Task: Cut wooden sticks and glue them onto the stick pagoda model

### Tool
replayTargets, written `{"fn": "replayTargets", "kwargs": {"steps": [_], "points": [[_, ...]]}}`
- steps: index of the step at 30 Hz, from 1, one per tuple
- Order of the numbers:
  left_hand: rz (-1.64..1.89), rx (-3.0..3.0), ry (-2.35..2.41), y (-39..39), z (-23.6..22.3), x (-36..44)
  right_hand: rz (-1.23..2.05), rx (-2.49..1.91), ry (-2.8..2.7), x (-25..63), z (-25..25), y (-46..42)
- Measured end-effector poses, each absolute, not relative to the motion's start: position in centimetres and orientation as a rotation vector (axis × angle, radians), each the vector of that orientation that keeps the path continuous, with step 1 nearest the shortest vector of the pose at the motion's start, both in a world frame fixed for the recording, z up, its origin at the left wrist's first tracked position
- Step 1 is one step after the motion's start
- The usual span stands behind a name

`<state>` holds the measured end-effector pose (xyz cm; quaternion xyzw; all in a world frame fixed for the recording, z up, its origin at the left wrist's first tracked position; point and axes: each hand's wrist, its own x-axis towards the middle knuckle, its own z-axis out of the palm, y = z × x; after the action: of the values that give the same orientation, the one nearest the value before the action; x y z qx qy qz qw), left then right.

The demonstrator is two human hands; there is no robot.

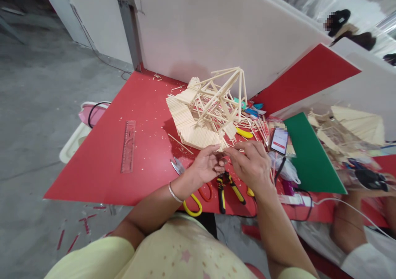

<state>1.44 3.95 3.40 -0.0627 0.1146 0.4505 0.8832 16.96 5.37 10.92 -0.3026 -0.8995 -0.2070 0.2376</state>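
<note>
My left hand (208, 163) and my right hand (250, 163) meet just in front of a pale stick model (208, 110) on the red table (105, 159). Both hands have their fingers pinched together at the model's near corner. The left fingertips touch the edge of the model's flat stick panel. What the right fingers pinch is too small to make out, perhaps a thin stick. A silver bangle (175, 193) sits on my left wrist.
Scissors with yellow and orange handles (190, 188) and black-and-yellow pliers (227, 186) lie below my hands. A clear ruler (128, 146) lies at the left. A phone (279, 140), loose sticks, a green board (312, 155) and a co-worker's arm (349, 225) with another stick model (346, 130) are to the right.
</note>
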Motion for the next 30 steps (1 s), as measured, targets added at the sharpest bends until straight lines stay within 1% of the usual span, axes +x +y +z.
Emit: {"fn": "replayTargets", "kwargs": {"steps": [15,30], "points": [[0.935,-0.116,0.201,4.08,2.89,1.42,-0.509,-0.854,-2.493,16.93,10.95,5.45],[0.930,-0.133,0.190,3.96,2.85,1.35,-0.518,-0.857,-2.496,16.69,11.03,5.32]]}}
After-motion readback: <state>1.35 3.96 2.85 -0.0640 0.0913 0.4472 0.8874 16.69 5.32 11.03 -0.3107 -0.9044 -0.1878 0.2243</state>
